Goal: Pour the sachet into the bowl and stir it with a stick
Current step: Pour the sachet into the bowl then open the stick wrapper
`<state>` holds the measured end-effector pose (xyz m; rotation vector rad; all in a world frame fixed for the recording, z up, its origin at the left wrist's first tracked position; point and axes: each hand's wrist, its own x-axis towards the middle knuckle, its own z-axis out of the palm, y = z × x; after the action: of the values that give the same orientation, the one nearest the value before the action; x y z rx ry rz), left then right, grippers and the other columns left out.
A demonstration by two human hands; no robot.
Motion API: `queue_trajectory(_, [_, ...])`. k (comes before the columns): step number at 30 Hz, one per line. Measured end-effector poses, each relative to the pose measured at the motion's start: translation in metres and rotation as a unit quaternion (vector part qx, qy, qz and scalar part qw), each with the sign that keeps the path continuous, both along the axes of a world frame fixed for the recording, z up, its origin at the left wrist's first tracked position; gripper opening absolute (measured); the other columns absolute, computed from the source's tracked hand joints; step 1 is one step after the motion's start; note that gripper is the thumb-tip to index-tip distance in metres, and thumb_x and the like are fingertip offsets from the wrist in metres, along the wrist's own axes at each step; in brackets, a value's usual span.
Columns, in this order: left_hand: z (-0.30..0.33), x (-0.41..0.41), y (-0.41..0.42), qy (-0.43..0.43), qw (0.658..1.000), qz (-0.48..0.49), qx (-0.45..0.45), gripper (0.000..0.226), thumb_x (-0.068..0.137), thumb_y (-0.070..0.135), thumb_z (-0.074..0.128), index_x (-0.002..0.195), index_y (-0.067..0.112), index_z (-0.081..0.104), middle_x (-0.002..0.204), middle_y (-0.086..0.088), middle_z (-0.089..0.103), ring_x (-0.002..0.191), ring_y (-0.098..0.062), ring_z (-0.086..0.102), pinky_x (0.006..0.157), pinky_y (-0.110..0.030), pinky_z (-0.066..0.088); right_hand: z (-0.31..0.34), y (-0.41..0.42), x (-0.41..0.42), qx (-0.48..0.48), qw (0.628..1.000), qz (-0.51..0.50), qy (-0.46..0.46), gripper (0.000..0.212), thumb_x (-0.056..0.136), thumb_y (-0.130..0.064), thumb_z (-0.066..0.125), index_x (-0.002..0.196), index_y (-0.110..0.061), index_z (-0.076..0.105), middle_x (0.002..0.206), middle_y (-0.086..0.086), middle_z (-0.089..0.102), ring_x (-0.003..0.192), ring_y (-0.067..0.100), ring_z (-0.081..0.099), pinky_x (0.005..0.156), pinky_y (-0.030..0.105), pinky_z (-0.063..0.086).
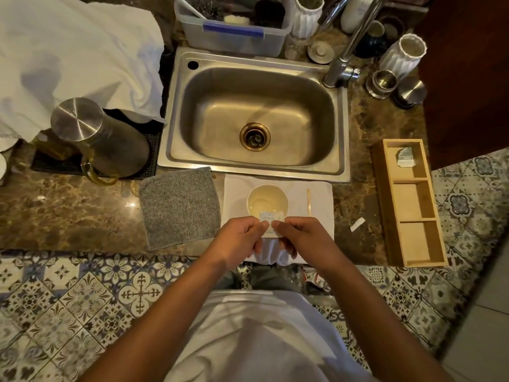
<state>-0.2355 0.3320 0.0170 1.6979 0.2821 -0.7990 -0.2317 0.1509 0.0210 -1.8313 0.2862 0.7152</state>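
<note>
Step in hand: opening. Small white printed paper sachet (268, 219), flat, pinched at its top edge by left hand (239, 239) and right hand (301, 238), held over near rim of round cream glossy bowl (267, 200). Next: tear, tip contents in. Slim pale wooden stick (309, 202) lies right of the grip on white cloth (321, 216).

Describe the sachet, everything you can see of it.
The sachet is a small, flat, pale packet with faint printed text too small to read; it looks like paper or foil. Both hands hold it upright by its top: the left hand pinches one side, the right hand the other, thumbs close together as if to tear it. It hangs at the near rim of the white bowl, above the white cloth. Whether it is already torn open cannot be told.
</note>
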Motion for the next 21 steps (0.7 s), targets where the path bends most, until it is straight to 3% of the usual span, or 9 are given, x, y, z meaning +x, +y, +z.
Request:
queue_trajectory(5, [-0.004,0.0002,-0.0019,0.038,0.999,0.024,-0.017,0.035,0.104,0.029,0.055,0.077,0.007,0.061,0.067,-0.014,0.06,0.045,-0.011,0.043,0.046,-0.022,0.037,-0.0024,0.0004,0.0006,0.007,1.0,-0.005,0.021,0.046,0.1,-0.03,0.062,0.07,0.005,0.066,0.054,0.004,0.062,0.05,0.016,0.054,0.055,0.029,0.046])
queue_trajectory(8, [-0.004,0.0003,-0.0046,0.055,0.997,0.041,-0.028,0.033,0.104,0.027,0.055,0.08,0.005,0.061,0.068,-0.017,0.055,0.042,-0.009,0.04,0.043,-0.019,0.034,-0.0025,-0.0006,0.0011,0.01,1.0,-0.003,0.026,0.044,0.1,-0.031,0.062,0.068,-0.001,0.067,0.055,0.006,0.061,0.049,0.016,0.054,0.055,0.029,0.047])
queue_trajectory(21, [-0.002,-0.0004,-0.0084,0.057,0.996,0.072,-0.023,0.042,0.102,0.021,0.058,0.065,0.002,0.056,0.049,-0.006,0.053,0.032,-0.004,0.038,0.039,-0.015,0.034,-0.0027,-0.0045,0.0008,0.019,0.999,0.002,0.037,0.046,0.099,-0.035,0.062,0.061,-0.009,0.067,0.059,0.015,0.062,0.051,0.019,0.054,0.058,0.029,0.047])
